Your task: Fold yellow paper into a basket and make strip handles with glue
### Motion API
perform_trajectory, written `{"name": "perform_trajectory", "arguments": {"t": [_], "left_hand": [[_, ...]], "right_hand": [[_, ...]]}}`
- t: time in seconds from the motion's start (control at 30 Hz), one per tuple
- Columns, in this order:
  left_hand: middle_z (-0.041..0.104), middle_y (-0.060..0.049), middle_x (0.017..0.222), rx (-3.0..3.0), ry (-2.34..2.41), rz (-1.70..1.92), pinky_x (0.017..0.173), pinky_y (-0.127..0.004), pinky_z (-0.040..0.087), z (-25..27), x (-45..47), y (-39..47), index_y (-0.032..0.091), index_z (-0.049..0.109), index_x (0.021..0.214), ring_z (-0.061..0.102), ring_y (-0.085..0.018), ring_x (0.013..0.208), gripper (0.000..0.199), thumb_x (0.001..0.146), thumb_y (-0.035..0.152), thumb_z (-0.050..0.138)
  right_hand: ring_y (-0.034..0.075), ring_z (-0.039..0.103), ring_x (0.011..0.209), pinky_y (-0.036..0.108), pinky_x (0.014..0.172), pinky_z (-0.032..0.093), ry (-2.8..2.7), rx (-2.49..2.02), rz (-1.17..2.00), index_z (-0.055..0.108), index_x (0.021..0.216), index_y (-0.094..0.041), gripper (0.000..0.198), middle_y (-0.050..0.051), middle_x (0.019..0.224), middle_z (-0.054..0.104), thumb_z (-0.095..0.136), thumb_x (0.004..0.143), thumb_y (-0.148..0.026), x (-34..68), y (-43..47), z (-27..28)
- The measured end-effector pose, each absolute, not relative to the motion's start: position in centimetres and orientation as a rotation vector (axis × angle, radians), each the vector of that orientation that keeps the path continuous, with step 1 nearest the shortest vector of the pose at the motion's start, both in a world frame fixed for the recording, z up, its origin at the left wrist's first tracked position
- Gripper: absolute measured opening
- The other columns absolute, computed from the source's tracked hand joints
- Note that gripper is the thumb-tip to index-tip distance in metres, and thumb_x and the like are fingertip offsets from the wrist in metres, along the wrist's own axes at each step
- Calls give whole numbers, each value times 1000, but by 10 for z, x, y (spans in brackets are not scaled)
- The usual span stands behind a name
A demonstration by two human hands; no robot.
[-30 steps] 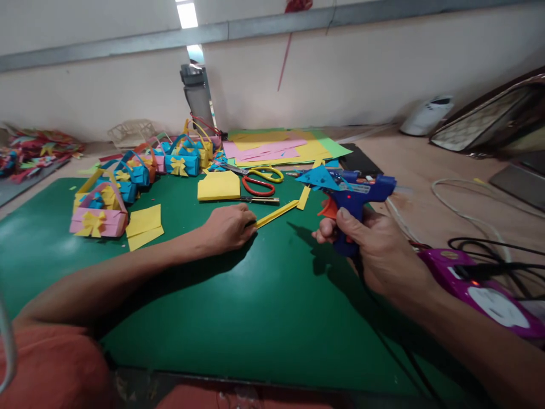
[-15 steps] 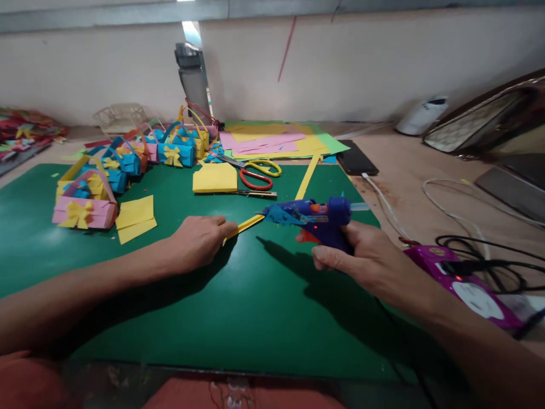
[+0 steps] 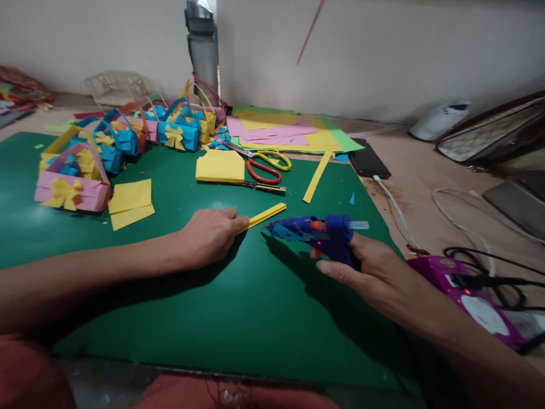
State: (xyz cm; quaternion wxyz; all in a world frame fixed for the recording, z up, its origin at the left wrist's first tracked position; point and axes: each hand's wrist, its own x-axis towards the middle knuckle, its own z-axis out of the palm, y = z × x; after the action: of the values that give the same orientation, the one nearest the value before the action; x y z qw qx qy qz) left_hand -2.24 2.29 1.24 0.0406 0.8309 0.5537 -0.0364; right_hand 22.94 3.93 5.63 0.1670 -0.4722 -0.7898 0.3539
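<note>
My left hand (image 3: pixel 215 237) pinches one end of a folded yellow paper strip (image 3: pixel 268 214) over the green mat (image 3: pixel 213 318). Wrapped round the handle of a blue hot glue gun (image 3: pixel 327 230) is my right hand (image 3: pixel 374 267). The gun's nozzle points left and sits just below the strip, apart from it. A clear glue stick pokes out of its back, and a small red light glows on its side. Beyond the strip lie a folded yellow paper piece (image 3: pixel 220 167), scissors (image 3: pixel 264 169) with red and yellow handles, and another yellow strip (image 3: pixel 317 179).
Several small paper baskets (image 3: pixel 72 190) with bows stand at the left, near yellow paper squares (image 3: pixel 131 201). Coloured sheets (image 3: pixel 293 133), a bottle (image 3: pixel 203 57) and a phone (image 3: pixel 369 159) are at the back. A purple power strip (image 3: pixel 477 307) with cables lies at the right.
The glue gun's nozzle has moved off the strip to a spot below it. My head view has tilted down slightly. My left hand still grips the strip.
</note>
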Motion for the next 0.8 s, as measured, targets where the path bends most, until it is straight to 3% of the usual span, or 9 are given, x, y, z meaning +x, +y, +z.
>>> {"name": "perform_trajectory", "arguments": {"t": [0.2,0.43,0.63,0.8], "left_hand": [[63,-6,86,2519,1666,-26,49,-26,26,12,-20,20,20,57,109,56,-16,64,29,88,20,37],[65,-6,90,2542,1582,32,54,-25,33,9,-17,19,18,58,110,60,-17,72,30,89,20,37],[66,-7,91,2554,1549,23,55,-24,35,9,-17,18,17,59,109,60,-17,72,29,88,19,39],[65,-7,85,2575,1555,45,51,-24,32,7,-18,17,17,60,108,58,-16,65,29,88,20,38]], "right_hand": [[19,57,64,29,57,45,-2385,-1357,890,58,80,-20,23,2,74,63,52,79,-43,228,40,50],[20,59,69,31,60,46,-2403,-1378,871,57,83,-20,25,4,79,65,48,80,-43,225,39,49],[20,57,66,32,59,45,-2452,-1403,841,58,89,-19,29,3,76,63,48,79,-44,225,40,50],[19,55,65,30,59,43,-2460,-1422,822,55,82,-20,24,2,73,62,48,78,-42,227,39,52]]}}
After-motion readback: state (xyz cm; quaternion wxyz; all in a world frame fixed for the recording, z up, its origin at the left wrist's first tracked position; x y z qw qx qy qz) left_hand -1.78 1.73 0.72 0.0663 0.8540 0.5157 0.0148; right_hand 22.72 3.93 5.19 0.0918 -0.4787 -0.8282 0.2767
